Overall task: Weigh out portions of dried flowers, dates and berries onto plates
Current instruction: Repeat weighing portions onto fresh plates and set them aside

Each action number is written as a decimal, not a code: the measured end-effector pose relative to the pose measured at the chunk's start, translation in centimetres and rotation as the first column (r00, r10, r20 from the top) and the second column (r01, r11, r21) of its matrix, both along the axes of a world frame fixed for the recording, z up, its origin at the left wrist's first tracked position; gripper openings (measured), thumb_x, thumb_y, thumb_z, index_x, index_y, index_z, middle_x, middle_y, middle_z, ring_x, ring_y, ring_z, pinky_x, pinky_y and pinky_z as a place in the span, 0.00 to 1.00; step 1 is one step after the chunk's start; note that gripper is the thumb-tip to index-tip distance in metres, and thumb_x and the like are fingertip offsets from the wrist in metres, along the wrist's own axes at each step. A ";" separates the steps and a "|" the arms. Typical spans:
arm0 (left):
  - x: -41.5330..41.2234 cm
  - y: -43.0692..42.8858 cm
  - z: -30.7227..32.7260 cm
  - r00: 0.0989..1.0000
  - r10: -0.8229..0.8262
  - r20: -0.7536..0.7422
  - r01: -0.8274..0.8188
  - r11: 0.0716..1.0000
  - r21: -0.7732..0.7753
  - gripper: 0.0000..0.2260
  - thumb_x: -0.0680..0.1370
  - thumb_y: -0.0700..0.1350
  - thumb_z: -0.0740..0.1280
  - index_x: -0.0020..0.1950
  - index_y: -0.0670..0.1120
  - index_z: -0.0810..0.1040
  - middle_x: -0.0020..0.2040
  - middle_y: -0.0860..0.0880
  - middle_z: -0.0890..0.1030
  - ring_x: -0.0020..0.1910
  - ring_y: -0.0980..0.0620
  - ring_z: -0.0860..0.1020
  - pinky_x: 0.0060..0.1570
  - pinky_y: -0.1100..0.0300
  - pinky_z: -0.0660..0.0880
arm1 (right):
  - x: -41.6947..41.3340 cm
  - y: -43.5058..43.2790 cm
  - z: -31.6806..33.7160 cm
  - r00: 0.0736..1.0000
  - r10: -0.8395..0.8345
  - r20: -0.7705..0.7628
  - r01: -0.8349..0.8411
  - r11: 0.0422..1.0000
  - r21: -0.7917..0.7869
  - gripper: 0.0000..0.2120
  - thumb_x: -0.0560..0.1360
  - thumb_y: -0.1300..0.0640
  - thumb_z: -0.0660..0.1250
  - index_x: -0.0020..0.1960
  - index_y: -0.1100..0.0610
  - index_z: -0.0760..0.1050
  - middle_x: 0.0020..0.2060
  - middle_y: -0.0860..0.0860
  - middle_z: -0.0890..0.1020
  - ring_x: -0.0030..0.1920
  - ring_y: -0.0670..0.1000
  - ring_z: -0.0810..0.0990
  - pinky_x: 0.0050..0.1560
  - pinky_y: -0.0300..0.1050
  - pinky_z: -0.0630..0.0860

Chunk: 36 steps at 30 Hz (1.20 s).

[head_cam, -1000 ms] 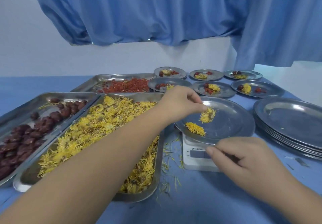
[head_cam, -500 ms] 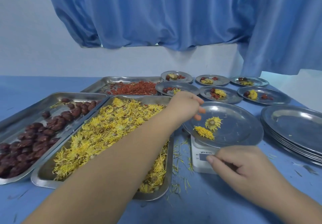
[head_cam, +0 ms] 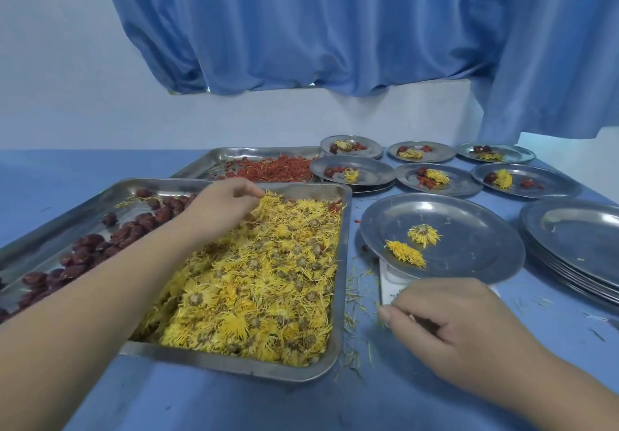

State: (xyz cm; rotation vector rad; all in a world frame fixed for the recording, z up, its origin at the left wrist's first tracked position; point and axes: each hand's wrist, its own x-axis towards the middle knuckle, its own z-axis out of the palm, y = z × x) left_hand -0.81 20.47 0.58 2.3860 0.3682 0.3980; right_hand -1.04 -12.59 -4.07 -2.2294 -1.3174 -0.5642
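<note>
Your right hand (head_cam: 459, 333) is nearest: down by the table, fingers loosely curled, just in front of the scale (head_cam: 390, 283). There may be something thin between the fingers, but I can't tell, so treat its grip as unknown. It also covers the readout, so no weight is visible. The plate (head_cam: 475, 253) sits on the scale just beyond that hand, with two flowers (head_cam: 423, 234) on its near-left part and no dates or berries on it. A stack (head_cam: 586, 239) of bare plates is out to the right of that hand. The flower tray (head_cam: 345, 263) lies between your two arms, full. Your left hand (head_cam: 221, 206) is over its far end, fingers curled down with the tips in the loose flowers. It looks like a pinch forming, but I can't confirm it has one. Dates (head_cam: 87, 243) are in the tray left of your left forearm, berries (head_cam: 278, 170) in the tray just beyond the left hand. Six filled plates (head_cam: 438, 179) sit beyond and right of that hand, each with flowers and red pieces. My read: flower stage of the seventh plate, mid-pick. Next: close on one bloom by the head, lift clear, carry it right across the tray rim, and drop it beside the two on the plate without pressing down. Then clear the right hand off the readout and check the weight before going to dates.
</note>
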 end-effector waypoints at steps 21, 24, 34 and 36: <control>4.2 15.0 -2.5 0.940 0.218 -0.264 -0.142 0.950 0.277 0.21 0.77 0.33 0.59 0.67 0.48 0.76 0.63 0.44 0.78 0.55 0.46 0.78 0.54 0.52 0.73 | 0.0 4.9 -0.5 0.992 -0.075 0.104 0.068 0.995 0.066 0.13 0.76 0.49 0.59 0.36 0.47 0.77 0.28 0.43 0.75 0.26 0.46 0.72 0.23 0.40 0.70; 5.0 15.6 -2.9 0.941 0.223 -0.256 -0.150 0.949 0.276 0.20 0.76 0.32 0.61 0.62 0.48 0.79 0.58 0.46 0.81 0.49 0.50 0.79 0.46 0.58 0.73 | 0.0 5.3 -0.9 0.988 -0.069 0.135 0.065 0.997 0.039 0.13 0.75 0.48 0.59 0.34 0.48 0.76 0.27 0.44 0.73 0.26 0.46 0.71 0.23 0.40 0.69; 3.3 14.9 -2.0 0.966 0.257 0.014 -0.253 0.939 0.231 0.06 0.77 0.48 0.69 0.54 0.52 0.80 0.49 0.52 0.84 0.34 0.57 0.79 0.31 0.62 0.73 | -0.1 5.4 -1.0 0.992 -0.051 0.119 0.044 0.997 0.067 0.13 0.75 0.49 0.61 0.34 0.48 0.76 0.25 0.44 0.71 0.26 0.45 0.68 0.22 0.40 0.68; 2.7 12.8 -0.9 0.981 0.177 0.075 -0.184 0.978 0.096 0.06 0.78 0.51 0.68 0.54 0.55 0.79 0.46 0.57 0.83 0.33 0.59 0.80 0.29 0.66 0.72 | -0.3 5.3 -0.9 0.990 -0.051 0.133 0.041 0.996 0.075 0.13 0.75 0.50 0.61 0.33 0.48 0.75 0.25 0.44 0.70 0.26 0.44 0.67 0.22 0.40 0.67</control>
